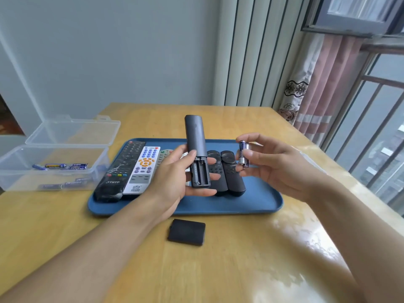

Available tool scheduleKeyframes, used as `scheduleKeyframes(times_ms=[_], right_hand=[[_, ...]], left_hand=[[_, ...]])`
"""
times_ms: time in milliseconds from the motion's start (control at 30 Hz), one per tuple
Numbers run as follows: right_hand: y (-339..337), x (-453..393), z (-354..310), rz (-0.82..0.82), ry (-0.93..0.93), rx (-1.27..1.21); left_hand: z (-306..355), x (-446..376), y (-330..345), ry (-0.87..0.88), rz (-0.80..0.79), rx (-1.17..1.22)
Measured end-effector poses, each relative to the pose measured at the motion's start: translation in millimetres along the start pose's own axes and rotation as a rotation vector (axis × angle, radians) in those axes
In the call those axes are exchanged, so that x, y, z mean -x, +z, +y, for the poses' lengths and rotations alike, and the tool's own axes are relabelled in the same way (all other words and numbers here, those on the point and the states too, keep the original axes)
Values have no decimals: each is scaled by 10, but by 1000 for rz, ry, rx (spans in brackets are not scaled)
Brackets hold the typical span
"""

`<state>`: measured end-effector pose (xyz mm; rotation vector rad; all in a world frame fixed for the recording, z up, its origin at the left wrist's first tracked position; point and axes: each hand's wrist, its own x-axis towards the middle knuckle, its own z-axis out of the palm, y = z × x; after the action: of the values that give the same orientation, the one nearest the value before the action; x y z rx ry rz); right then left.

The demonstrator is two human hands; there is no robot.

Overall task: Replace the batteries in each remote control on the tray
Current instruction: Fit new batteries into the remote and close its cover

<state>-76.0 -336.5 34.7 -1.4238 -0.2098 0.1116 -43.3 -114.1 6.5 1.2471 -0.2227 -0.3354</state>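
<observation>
My left hand (pixel 175 171) grips a slim black remote (pixel 195 141) above the blue tray (pixel 258 200), back side towards me, its battery bay (pixel 199 173) open and holding no cells. To its right my right hand (pixel 269 162) pinches two small blue batteries (pixel 243 153) upright between thumb and fingers. The black battery cover (pixel 187 231) lies on the table in front of the tray. On the tray lie a black remote (pixel 120 171), a white remote (pixel 143 169), a grey remote (pixel 164 157) partly hidden by my left hand, and two small black remotes (pixel 227 173).
A clear plastic box (pixel 54 154) with its lid open stands at the left and holds several blue batteries (pixel 60 166). The wooden table (pixel 240 270) runs to a window with railings on the right. A curtain (pixel 317 88) hangs at the back right.
</observation>
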Motion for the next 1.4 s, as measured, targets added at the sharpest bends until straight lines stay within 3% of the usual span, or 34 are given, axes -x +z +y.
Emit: scheduleKeyframes(times_ms=[267,567,833,1033,1267,1400], right_hand=[[254,-60,160,-72,171,-270],[308,5,167,-45,144,105],[360,-9,276,141,-216,622],[340,-13,297,241,-352,674],[426,15,310,149,-335,593],[403,17,298,205,-311,679]], left_hand=[[-10,12,-44,-24,-37,27],[-35,18,-35,-32,-63,22],[-57,57,-11,-55,-129,9],[-70,91,29,-93,-204,4],[-77,126,76,-112,-202,41],[-68,118,70,-116,-192,19]])
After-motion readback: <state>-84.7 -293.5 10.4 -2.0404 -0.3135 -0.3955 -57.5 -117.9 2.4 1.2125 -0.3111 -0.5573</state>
